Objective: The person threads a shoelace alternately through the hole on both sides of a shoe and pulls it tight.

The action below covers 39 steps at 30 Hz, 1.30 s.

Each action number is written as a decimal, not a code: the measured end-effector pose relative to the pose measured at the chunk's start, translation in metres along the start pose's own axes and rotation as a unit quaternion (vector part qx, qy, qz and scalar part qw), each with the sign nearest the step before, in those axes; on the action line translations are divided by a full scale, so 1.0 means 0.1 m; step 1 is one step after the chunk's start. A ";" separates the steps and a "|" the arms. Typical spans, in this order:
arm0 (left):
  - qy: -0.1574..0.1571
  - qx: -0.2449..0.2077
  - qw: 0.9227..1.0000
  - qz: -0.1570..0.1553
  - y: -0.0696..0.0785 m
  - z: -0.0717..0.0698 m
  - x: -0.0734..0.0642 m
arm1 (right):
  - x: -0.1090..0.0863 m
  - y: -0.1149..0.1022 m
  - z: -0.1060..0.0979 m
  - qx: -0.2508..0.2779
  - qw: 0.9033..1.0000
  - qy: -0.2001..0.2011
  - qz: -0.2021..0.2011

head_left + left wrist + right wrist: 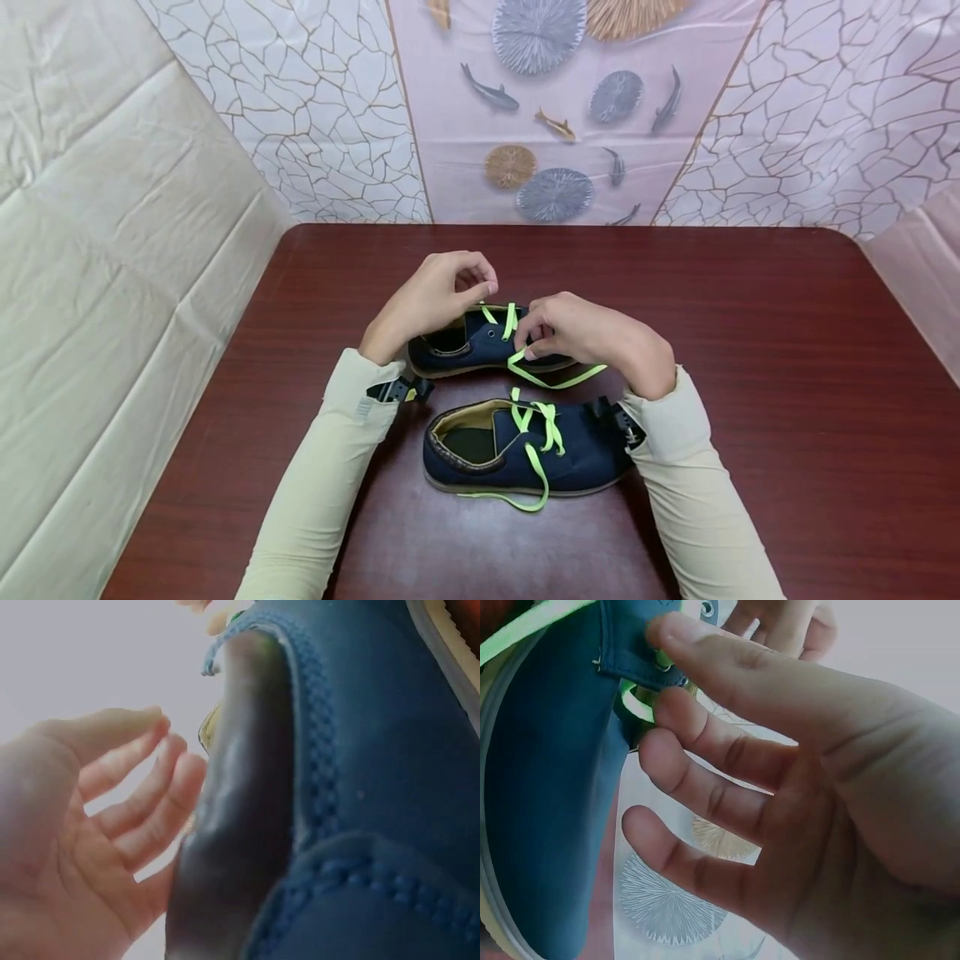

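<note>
The farther dark blue shoe (438, 358), laced in neon yellow-green, lies on its sole with its toe to the right. My right hand (581, 329) is over its front and pinches the loose lace (558, 385) near the eyelets; in the right wrist view, thumb and index fingertips are at the lace and eyelet flap. Above the shoe's opening, my left hand (438, 287) has loosely bent fingers and holds nothing. In the left wrist view it is beside the padded heel collar (240, 780). The nearer matching shoe (592, 442) sits below, between the forearms, its lace (542, 475) trailing onto the table.
Both shoes rest on a reddish-brown table (787, 333). A patterned sheet (337, 108) hangs behind its far edge, and pale cloth (112, 250) covers the left side. Dark wrist cameras sit on both cuffs, the right one (626, 423) overlapping the nearer shoe's toe.
</note>
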<state>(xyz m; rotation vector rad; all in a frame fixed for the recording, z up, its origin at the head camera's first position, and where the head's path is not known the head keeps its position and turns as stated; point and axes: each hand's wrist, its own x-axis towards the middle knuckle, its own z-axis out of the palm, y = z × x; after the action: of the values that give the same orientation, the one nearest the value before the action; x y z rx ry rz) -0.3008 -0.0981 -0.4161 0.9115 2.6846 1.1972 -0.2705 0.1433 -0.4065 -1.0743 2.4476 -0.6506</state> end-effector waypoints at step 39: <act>-0.100 -0.001 0.987 0.128 0.06 -0.25 -0.10 | -0.22 -0.08 -0.19 0.099 0.985 0.142 -0.027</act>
<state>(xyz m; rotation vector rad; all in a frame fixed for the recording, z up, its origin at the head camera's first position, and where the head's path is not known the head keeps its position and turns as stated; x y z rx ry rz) -0.2965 -0.1165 -0.3964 1.3331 2.4643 1.0794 -0.2616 0.1604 -0.3832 -1.0322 2.5253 -1.1075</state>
